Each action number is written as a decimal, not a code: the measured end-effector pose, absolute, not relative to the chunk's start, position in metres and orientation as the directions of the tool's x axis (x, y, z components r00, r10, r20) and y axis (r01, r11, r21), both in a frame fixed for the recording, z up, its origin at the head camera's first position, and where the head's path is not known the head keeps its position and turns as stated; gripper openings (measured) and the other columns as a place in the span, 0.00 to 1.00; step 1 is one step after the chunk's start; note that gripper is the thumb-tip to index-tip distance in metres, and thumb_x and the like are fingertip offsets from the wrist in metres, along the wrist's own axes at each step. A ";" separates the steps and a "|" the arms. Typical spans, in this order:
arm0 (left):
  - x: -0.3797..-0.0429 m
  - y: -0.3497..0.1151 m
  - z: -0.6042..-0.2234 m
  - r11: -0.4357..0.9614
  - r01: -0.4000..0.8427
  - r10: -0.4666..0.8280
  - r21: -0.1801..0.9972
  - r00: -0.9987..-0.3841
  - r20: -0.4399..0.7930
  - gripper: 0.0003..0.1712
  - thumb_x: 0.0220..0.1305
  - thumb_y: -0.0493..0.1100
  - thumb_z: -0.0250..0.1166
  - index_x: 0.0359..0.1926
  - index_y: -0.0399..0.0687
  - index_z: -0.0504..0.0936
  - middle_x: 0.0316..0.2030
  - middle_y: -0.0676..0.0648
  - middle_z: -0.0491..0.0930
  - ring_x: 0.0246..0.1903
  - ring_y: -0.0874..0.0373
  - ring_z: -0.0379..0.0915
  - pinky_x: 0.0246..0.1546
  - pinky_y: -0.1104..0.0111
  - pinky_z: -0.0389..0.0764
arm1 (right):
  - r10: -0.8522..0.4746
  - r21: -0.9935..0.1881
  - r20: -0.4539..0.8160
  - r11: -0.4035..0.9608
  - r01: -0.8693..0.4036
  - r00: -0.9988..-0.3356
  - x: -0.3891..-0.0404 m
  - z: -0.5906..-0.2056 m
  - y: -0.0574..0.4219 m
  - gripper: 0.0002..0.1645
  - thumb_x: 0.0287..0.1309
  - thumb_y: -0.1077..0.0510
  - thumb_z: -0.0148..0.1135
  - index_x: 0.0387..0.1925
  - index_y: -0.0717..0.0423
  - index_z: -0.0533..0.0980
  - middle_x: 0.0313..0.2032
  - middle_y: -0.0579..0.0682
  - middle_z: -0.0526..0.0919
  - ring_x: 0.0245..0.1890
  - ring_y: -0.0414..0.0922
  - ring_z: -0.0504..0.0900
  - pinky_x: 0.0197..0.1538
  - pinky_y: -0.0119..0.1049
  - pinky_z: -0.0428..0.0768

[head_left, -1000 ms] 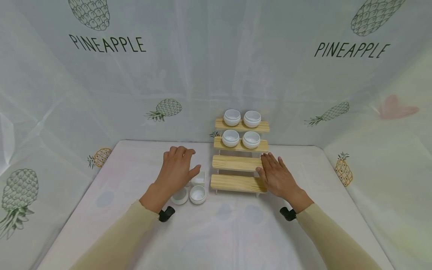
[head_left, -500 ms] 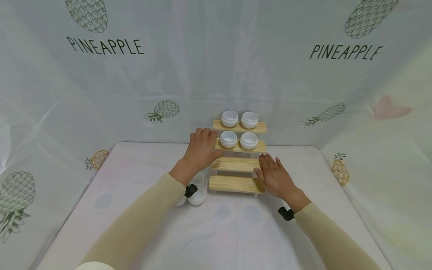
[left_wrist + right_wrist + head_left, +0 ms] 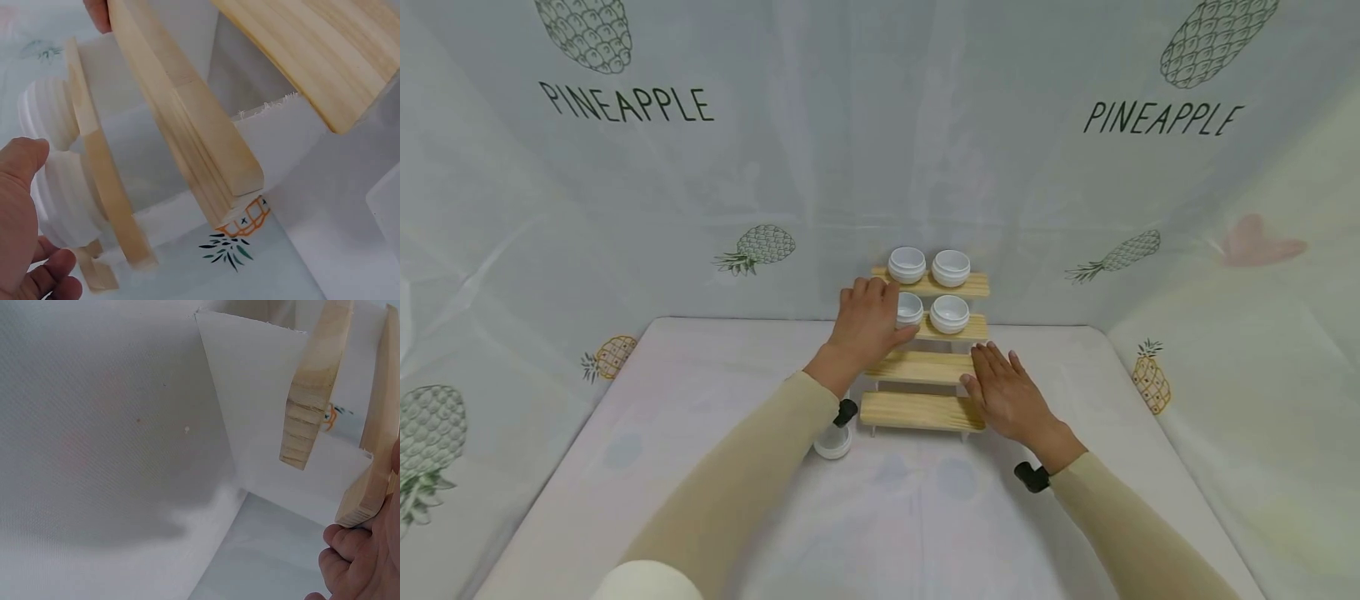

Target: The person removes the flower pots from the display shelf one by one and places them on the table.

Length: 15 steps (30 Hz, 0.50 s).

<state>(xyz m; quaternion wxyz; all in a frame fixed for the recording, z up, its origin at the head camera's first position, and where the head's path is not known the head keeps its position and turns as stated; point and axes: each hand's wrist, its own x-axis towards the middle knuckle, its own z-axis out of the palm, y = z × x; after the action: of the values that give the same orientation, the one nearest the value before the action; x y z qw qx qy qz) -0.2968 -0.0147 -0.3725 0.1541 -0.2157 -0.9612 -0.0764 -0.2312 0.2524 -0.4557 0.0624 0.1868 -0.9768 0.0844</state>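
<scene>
A tiered wooden rack [image 3: 925, 408] stands towards the back of the table. My left hand [image 3: 867, 323] is at its second tier from the top, fingers and thumb round the left white bowl [image 3: 912, 307]. In the left wrist view, that bowl [image 3: 65, 203] shows between thumb and curled fingers, still at its board. Against the right end of the third tier rests my right hand [image 3: 1006, 398], its fingers extended in the head view. Beside the left bowl sits another white bowl [image 3: 950, 313]. Two more bowls, left [image 3: 907, 265] and right [image 3: 952, 267], stand on the top tier.
Left of the rack, a white bowl [image 3: 832, 443] is on the table, partly covered by the left wrist. My left forearm crosses that area. Behind the rack hangs a pale sheet [image 3: 880, 150] with pineapple prints. The two lower boards carry no bowls.
My left hand has moved right and away from me, from above the table bowls to the second-tier left bowl. The right hand stays at the rack's end. The head view shifts slightly.
</scene>
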 end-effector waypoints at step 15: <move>-0.296 -0.011 -0.380 0.899 0.437 0.411 0.005 -0.848 0.335 0.41 0.73 0.68 0.61 0.71 0.42 0.74 0.55 0.41 0.75 0.53 0.44 0.67 0.55 0.51 0.73 | -0.361 -0.142 0.158 0.913 -0.383 -0.919 -0.232 -0.457 0.252 0.42 0.85 0.41 0.35 0.79 0.71 0.56 0.79 0.68 0.59 0.81 0.64 0.54 0.79 0.66 0.51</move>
<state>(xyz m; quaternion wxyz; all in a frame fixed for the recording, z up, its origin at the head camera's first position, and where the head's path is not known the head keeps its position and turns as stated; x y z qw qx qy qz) -0.2961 -0.0113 -0.3801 0.1652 -0.2208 -0.9604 -0.0406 -0.2317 0.2523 -0.4575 0.0641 0.1908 -0.9758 0.0852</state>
